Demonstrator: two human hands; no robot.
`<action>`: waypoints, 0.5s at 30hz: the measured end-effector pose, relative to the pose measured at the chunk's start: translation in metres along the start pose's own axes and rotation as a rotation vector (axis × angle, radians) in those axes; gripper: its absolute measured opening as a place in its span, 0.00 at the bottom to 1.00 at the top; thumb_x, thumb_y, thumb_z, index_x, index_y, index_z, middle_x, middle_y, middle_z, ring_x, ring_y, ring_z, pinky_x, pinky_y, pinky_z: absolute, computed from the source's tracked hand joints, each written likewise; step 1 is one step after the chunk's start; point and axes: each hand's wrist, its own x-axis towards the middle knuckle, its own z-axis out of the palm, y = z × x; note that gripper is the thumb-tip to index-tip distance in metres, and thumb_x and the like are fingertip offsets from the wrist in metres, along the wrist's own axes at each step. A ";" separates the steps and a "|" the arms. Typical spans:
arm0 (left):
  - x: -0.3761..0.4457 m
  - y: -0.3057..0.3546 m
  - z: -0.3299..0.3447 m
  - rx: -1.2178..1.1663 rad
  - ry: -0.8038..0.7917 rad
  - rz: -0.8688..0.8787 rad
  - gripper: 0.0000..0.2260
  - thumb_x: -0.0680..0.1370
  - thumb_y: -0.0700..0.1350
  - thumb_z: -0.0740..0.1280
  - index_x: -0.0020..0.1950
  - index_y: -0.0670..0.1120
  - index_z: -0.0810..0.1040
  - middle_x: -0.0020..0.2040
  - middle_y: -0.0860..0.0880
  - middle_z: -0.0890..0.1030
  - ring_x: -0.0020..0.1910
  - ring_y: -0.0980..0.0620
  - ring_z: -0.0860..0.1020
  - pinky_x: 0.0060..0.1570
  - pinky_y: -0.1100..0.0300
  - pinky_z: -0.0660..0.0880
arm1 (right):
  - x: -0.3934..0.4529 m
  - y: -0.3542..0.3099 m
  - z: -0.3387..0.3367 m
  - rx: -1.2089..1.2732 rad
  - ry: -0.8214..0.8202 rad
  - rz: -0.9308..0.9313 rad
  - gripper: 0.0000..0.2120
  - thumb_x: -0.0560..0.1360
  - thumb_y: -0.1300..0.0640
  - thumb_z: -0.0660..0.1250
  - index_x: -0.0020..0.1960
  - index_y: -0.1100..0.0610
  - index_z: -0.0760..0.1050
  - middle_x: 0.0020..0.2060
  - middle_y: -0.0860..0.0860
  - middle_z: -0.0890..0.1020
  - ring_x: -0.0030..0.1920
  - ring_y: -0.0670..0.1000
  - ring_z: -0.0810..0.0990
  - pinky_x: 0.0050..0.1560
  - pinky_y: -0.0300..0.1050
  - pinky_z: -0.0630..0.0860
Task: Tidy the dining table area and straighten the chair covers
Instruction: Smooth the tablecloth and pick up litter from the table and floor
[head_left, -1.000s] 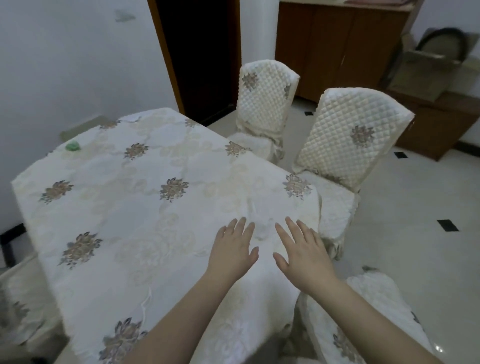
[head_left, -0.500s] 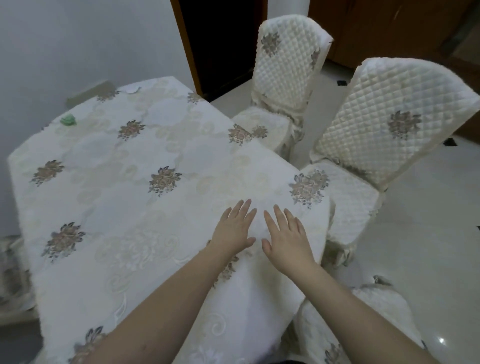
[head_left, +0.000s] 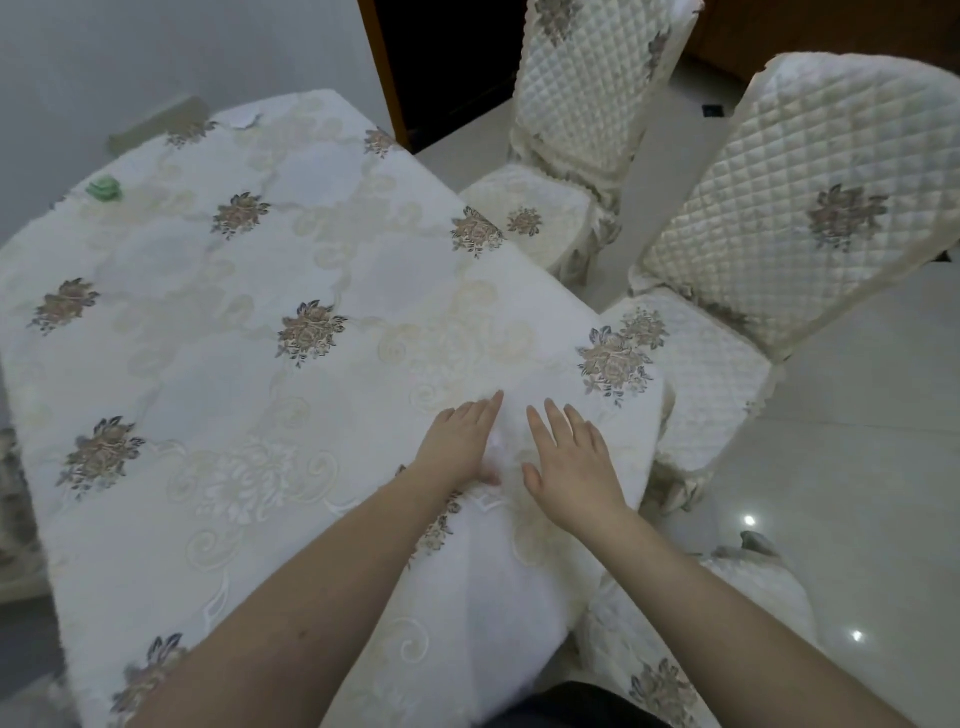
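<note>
Left hand (head_left: 462, 441): flat on the tablecloth (head_left: 249, 322) near the table's corner, fingers straight, holding nothing.
Right hand (head_left: 571, 462): flat just beside it, fingers spread, gripping nothing.
Chair covers (head_left: 800, 218): on chairs beside the table.

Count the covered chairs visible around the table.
3 clearly: far chair beyond the table's right edge, near chair beside its corner, third chair under the right arm. Fabric at the left edge may be another.
</note>
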 end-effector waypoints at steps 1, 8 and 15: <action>0.001 0.000 0.000 -0.012 0.015 0.009 0.48 0.67 0.61 0.73 0.78 0.44 0.53 0.72 0.46 0.65 0.70 0.47 0.66 0.65 0.55 0.62 | 0.000 0.002 0.001 -0.002 -0.002 0.002 0.33 0.76 0.48 0.61 0.77 0.56 0.55 0.76 0.57 0.59 0.75 0.60 0.57 0.72 0.58 0.56; -0.006 0.009 0.010 -0.026 0.084 -0.003 0.21 0.75 0.59 0.65 0.55 0.42 0.75 0.53 0.44 0.75 0.54 0.43 0.73 0.51 0.53 0.64 | -0.001 0.010 0.002 0.019 -0.022 0.012 0.33 0.78 0.47 0.57 0.78 0.55 0.48 0.77 0.55 0.52 0.77 0.57 0.49 0.74 0.54 0.48; -0.032 0.016 -0.009 -0.346 0.112 -0.033 0.06 0.71 0.40 0.68 0.46 0.40 0.77 0.66 0.42 0.73 0.55 0.41 0.77 0.48 0.54 0.73 | -0.011 0.006 -0.001 0.045 -0.042 0.023 0.33 0.79 0.47 0.56 0.78 0.53 0.44 0.77 0.55 0.50 0.77 0.56 0.46 0.74 0.53 0.46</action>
